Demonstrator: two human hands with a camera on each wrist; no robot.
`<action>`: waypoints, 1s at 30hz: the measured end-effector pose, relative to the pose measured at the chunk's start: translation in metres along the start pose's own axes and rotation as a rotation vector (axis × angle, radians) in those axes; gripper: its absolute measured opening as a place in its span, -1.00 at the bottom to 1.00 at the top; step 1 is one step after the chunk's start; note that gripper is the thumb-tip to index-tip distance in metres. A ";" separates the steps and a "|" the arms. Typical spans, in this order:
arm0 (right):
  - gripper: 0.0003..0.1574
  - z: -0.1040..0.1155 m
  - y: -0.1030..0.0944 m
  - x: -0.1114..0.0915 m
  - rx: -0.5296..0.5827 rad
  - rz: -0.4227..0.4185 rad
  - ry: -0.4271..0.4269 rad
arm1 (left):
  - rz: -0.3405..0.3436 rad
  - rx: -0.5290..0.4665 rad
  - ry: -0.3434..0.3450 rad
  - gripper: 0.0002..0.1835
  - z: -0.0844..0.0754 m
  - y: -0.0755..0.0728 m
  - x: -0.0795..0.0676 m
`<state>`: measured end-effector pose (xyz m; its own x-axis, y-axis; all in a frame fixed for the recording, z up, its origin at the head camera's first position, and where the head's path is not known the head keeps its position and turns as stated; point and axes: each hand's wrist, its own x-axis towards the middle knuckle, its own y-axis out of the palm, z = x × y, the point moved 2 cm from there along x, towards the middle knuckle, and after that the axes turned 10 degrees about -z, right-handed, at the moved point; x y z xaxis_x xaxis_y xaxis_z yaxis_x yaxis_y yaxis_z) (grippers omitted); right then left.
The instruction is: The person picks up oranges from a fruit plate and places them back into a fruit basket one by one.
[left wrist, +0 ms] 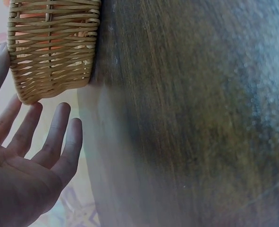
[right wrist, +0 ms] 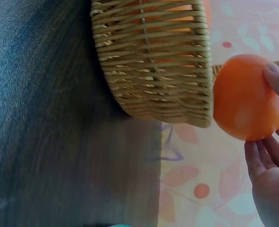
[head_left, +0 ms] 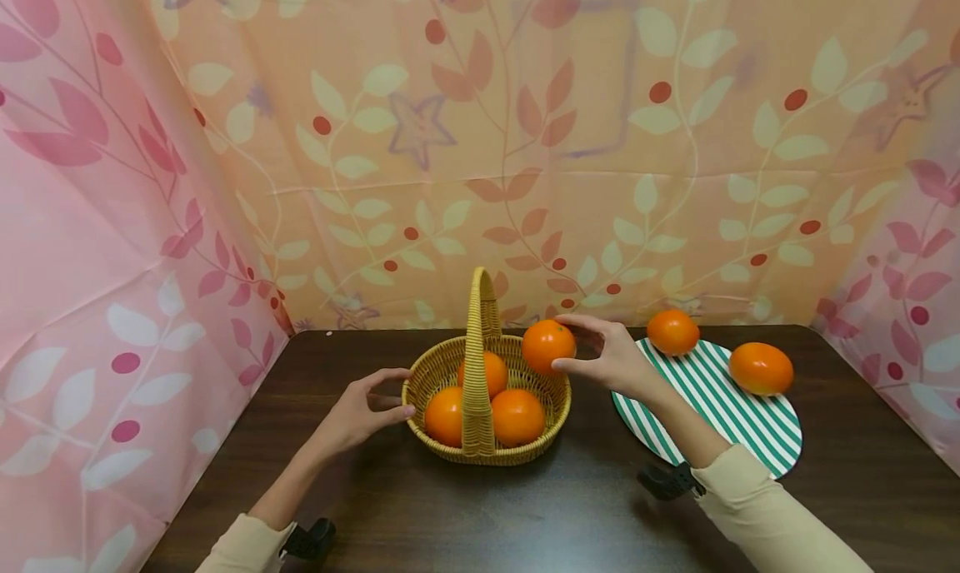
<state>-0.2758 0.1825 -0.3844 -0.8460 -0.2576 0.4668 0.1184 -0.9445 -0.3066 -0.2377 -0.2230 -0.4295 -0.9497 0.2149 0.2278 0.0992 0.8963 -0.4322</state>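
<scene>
My right hand [head_left: 617, 358] pinches an orange [head_left: 547, 346] between thumb and fingertips, over the right rim of a yellow wicker basket [head_left: 557, 423] with a tall arched handle. In the right wrist view this held orange [right wrist: 245, 97] is at rim height beside the woven wall. Inside the basket sit three more oranges [head_left: 518, 417], partly covered by the handle. At the basket's left side, my left hand [head_left: 358, 413] touches the rim with spread, slightly bent fingers. The left wrist view shows its fingertips [left wrist: 60, 113] around the basket's edge, without a grip on it.
On the right, an oval placemat [head_left: 708, 394] with green and white stripes bears two oranges, one at its back edge [head_left: 672, 332] and one at its right [head_left: 761, 369]. All stand on a dark wooden table [head_left: 480, 515]. Patterned cloth [head_left: 480, 140] hangs behind.
</scene>
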 end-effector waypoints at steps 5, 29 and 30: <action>-0.24 -0.004 0.012 0.003 0.021 0.034 -0.006 | 0.001 -0.002 0.001 -0.41 0.001 0.000 0.000; -0.23 -0.018 0.030 0.000 0.043 0.122 -0.003 | 0.008 -0.015 -0.009 -0.41 0.001 0.000 0.000; -0.24 -0.019 0.029 0.000 0.037 0.116 -0.001 | 0.008 -0.018 -0.010 -0.41 0.001 0.000 0.000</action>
<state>-0.2825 0.1592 -0.4085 -0.8252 -0.3659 0.4304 0.2348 -0.9151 -0.3278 -0.2377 -0.2231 -0.4301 -0.9517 0.2184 0.2156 0.1120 0.9013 -0.4185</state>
